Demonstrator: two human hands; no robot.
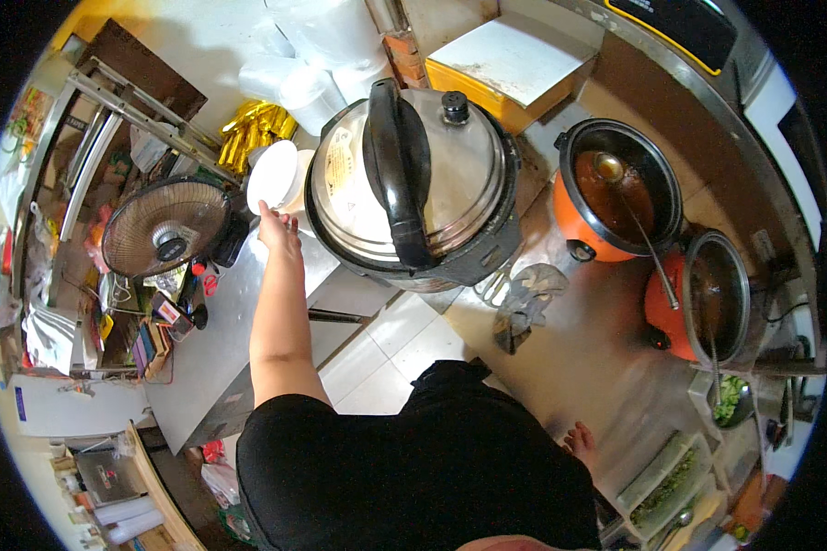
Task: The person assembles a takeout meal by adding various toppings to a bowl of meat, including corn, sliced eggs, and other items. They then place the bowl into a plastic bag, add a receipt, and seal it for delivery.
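Note:
My left arm stretches forward to the left of the large pressure cooker (340, 197), which has a metal lid and a thick black handle. At the end of it my left hand (278, 230) pinches the lower edge of a white bowl (273, 174). A second pale round container (299, 179) shows partly behind that bowl, against the cooker's side. My right hand (579, 441) hangs low beside my body at the right, its fingers loosely apart with nothing seen in them. Part of that hand is hidden by my black shirt.
A fan (167, 230) stands left of my arm on a metal counter (193, 386). At the right are two orange pots (570, 216) of brown liquid with ladles. A grey cloth (528, 298) lies before the cooker. Green food fills a tray (648, 514) near my right hand.

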